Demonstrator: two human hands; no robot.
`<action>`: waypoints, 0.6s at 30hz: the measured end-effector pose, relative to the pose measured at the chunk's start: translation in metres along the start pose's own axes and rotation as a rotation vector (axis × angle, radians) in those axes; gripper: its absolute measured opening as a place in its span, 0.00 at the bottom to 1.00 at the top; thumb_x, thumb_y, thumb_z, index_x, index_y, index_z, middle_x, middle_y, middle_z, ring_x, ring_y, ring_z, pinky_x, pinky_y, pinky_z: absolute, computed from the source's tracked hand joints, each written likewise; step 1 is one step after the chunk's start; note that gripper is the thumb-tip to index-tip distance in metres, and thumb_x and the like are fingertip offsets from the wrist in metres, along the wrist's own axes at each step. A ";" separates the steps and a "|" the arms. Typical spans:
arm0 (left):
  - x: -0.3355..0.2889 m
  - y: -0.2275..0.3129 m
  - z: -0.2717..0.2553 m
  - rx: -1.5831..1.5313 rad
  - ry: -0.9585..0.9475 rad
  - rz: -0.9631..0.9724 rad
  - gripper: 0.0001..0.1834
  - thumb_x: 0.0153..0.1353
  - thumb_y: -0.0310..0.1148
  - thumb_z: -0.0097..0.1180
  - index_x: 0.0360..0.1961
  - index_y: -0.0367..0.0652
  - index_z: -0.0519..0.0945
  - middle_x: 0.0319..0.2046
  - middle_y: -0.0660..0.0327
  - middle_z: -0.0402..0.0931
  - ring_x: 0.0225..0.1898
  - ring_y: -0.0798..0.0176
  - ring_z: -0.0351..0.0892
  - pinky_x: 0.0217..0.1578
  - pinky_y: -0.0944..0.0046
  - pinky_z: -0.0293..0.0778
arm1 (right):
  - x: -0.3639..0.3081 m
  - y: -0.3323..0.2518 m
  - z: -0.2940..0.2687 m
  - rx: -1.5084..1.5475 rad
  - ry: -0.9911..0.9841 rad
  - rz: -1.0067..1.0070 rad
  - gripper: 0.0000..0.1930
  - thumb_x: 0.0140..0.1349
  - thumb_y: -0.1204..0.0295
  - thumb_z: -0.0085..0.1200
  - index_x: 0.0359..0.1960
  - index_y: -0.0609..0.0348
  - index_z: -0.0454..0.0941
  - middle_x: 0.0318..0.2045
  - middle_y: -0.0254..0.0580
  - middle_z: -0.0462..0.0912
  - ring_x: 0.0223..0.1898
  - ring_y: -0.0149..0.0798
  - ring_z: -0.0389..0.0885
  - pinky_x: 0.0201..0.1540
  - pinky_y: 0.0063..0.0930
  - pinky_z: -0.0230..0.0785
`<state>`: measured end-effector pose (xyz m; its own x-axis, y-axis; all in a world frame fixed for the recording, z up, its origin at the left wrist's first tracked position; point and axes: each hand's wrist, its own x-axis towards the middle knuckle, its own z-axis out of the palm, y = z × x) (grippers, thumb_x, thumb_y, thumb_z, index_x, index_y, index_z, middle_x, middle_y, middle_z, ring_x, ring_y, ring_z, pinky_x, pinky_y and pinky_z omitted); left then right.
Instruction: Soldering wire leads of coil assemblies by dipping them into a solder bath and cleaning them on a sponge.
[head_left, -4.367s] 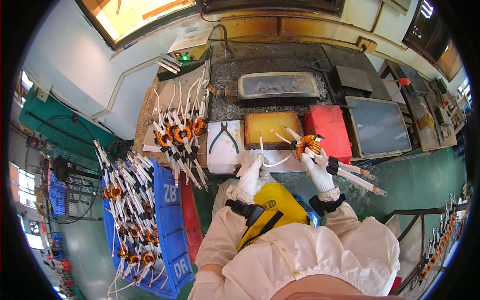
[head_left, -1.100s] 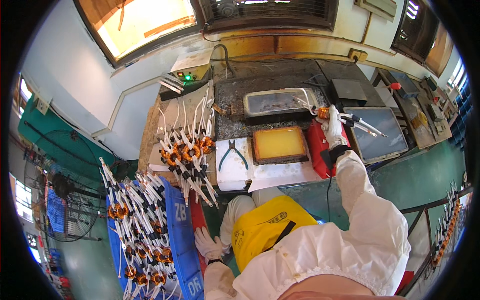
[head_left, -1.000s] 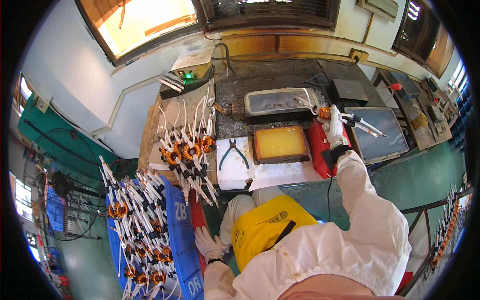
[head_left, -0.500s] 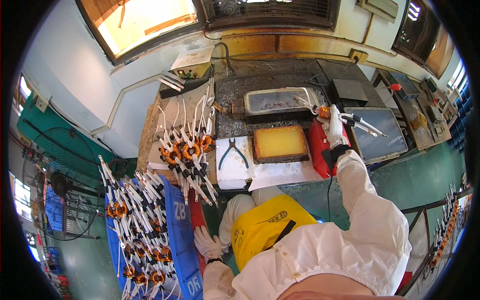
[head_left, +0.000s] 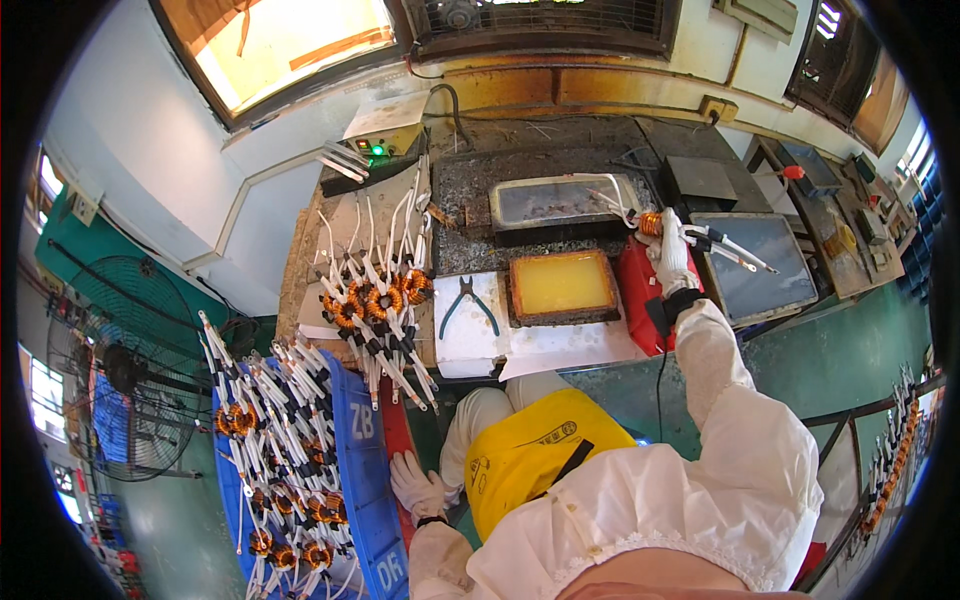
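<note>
My gloved right hand point(head_left: 675, 262) is closed around a copper-wound toroidal coil point(head_left: 650, 224) with white sleeved leads. It holds the coil over the red box point(head_left: 640, 290), between the grey-topped rectangular pot point(head_left: 565, 200) and the dark flat tray point(head_left: 755, 265). The coil's thin lead ends reach left above the pot's rim, while its thicker leads stick out to the right. Down beside the blue crate point(head_left: 375, 490), my gloved left hand point(head_left: 417, 487) lies flat with its fingers apart on a red surface, holding nothing.
Several similar coils point(head_left: 380, 300) are heaped on the bench's left side, and more fill the blue crate. Green-handled pliers point(head_left: 468, 305) lie on white paper beside a tray of yellow material point(head_left: 563, 285). A control box point(head_left: 385, 135) stands behind; a floor fan point(head_left: 125, 365) is at left.
The green light on the control box glows brighter now. Both hands and the held coil stay practically in place; the whole view has shifted very slightly.
</note>
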<state>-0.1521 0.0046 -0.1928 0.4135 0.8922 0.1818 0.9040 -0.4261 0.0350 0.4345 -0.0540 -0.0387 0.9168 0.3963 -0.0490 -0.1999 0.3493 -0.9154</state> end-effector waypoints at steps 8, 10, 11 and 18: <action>0.000 0.001 -0.002 -0.009 0.013 0.008 0.38 0.41 0.35 0.57 0.58 0.40 0.61 0.59 0.49 0.57 0.59 0.46 0.57 0.56 0.50 0.56 | -0.002 -0.001 0.001 -0.022 0.006 0.005 0.18 0.62 0.49 0.44 0.36 0.50 0.69 0.24 0.39 0.77 0.11 0.26 0.68 0.09 0.14 0.48; 0.000 0.000 -0.001 -0.005 0.019 0.011 0.39 0.41 0.35 0.57 0.58 0.40 0.61 0.59 0.49 0.57 0.59 0.46 0.57 0.56 0.49 0.57 | -0.002 -0.001 0.001 -0.018 -0.013 -0.005 0.17 0.60 0.48 0.46 0.35 0.47 0.67 0.22 0.39 0.77 0.10 0.25 0.68 0.08 0.14 0.47; 0.000 -0.001 0.000 -0.001 0.025 0.014 0.39 0.40 0.35 0.57 0.58 0.40 0.61 0.59 0.49 0.58 0.59 0.45 0.57 0.56 0.49 0.57 | -0.002 -0.001 0.002 -0.026 0.002 0.003 0.17 0.60 0.48 0.46 0.35 0.47 0.68 0.22 0.39 0.77 0.10 0.25 0.68 0.08 0.14 0.47; -0.001 -0.002 0.003 -0.008 0.029 0.017 0.39 0.40 0.34 0.57 0.58 0.40 0.61 0.58 0.48 0.58 0.58 0.44 0.58 0.55 0.49 0.57 | 0.008 0.008 -0.002 -0.016 0.057 0.003 0.17 0.60 0.48 0.45 0.35 0.47 0.70 0.23 0.38 0.78 0.10 0.25 0.68 0.08 0.14 0.48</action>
<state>-0.1540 0.0054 -0.1960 0.4255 0.8800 0.2109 0.8958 -0.4427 0.0399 0.4411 -0.0494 -0.0470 0.9347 0.3477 -0.0738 -0.1973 0.3349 -0.9214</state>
